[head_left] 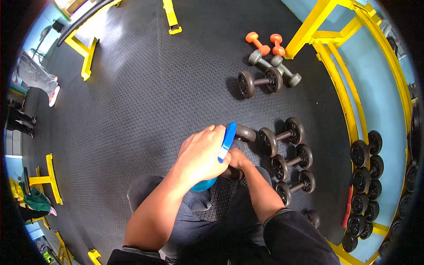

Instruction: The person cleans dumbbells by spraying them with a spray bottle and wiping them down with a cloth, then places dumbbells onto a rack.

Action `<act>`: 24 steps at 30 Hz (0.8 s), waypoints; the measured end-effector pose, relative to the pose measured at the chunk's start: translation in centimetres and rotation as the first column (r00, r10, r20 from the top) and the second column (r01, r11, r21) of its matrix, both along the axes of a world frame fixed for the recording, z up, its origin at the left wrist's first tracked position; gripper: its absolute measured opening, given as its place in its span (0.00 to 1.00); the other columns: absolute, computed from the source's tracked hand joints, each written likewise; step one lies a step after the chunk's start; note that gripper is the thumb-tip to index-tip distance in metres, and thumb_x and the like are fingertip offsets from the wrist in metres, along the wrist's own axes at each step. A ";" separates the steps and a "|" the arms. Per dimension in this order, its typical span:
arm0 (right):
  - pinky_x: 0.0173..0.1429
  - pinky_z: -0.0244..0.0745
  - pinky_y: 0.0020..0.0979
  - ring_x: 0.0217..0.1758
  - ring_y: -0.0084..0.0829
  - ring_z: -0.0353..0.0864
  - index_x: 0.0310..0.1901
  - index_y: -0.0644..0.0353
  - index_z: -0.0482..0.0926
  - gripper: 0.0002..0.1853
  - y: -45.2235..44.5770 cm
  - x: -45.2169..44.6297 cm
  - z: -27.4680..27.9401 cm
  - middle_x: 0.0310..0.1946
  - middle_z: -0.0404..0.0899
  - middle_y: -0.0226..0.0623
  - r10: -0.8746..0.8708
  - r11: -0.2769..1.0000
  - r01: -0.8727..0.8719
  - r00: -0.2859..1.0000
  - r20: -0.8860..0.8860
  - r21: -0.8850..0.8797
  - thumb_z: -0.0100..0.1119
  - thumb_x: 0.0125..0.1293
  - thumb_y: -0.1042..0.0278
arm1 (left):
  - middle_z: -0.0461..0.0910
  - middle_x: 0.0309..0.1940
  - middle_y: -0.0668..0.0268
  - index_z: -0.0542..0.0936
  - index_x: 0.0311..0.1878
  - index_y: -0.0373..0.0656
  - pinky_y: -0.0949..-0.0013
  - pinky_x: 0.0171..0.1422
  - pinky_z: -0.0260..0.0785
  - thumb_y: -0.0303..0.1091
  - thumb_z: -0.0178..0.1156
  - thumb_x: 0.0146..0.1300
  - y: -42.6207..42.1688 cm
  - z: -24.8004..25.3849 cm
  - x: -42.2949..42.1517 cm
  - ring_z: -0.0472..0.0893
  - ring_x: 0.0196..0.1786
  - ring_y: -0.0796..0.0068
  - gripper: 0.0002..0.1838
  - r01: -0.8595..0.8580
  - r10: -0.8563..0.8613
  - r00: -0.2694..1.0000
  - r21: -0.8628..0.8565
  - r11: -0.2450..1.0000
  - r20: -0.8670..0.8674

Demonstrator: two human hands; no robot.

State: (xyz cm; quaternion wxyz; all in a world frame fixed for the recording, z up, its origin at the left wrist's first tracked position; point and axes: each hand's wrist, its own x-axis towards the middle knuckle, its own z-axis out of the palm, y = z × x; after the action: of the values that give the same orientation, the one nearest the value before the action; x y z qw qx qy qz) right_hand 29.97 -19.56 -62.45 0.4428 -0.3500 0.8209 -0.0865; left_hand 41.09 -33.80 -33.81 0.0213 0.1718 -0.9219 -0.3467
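Observation:
My left hand (201, 150) is closed on a narrow blue object (228, 141) with a white patch; its kind I cannot make out. My right hand (238, 159) is wrapped round the bar of a dark dumbbell. One of the dumbbell's round ends (245, 132) shows beyond the hands, the other on the near side, partly covered. Under my left wrist a rounded teal thing (204, 184) peeks out, mostly hidden. Both hands are close together in front of my bent knees.
To the right, dark dumbbells (287, 163) lie in a row on the black rubber floor (154, 97). Farther off are grey dumbbells (287, 70) and orange dumbbells (257, 43). A yellow rack (349, 106) holds more dumbbells. Yellow equipment legs (53, 179) and people's legs (42, 79) are at left.

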 end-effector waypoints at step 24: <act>0.49 0.73 0.44 0.38 0.31 0.75 0.38 0.62 0.74 0.08 4.9 -0.4 -1.6 0.32 0.74 0.36 -0.258 -0.467 0.867 -0.323 0.911 0.175 0.54 0.54 0.77 | 0.76 0.35 0.50 0.72 0.44 0.37 0.50 0.47 0.69 0.34 0.59 0.48 0.0 0.4 -0.7 0.77 0.42 0.45 0.19 0.043 -0.042 0.996 -0.018 0.999 0.081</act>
State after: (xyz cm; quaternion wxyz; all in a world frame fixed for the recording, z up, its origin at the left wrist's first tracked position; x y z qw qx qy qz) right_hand 29.57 -14.65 -64.04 0.2369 0.3058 0.3795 -0.8404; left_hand 40.42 -33.83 -33.42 -0.0217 0.1659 -0.9288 -0.3306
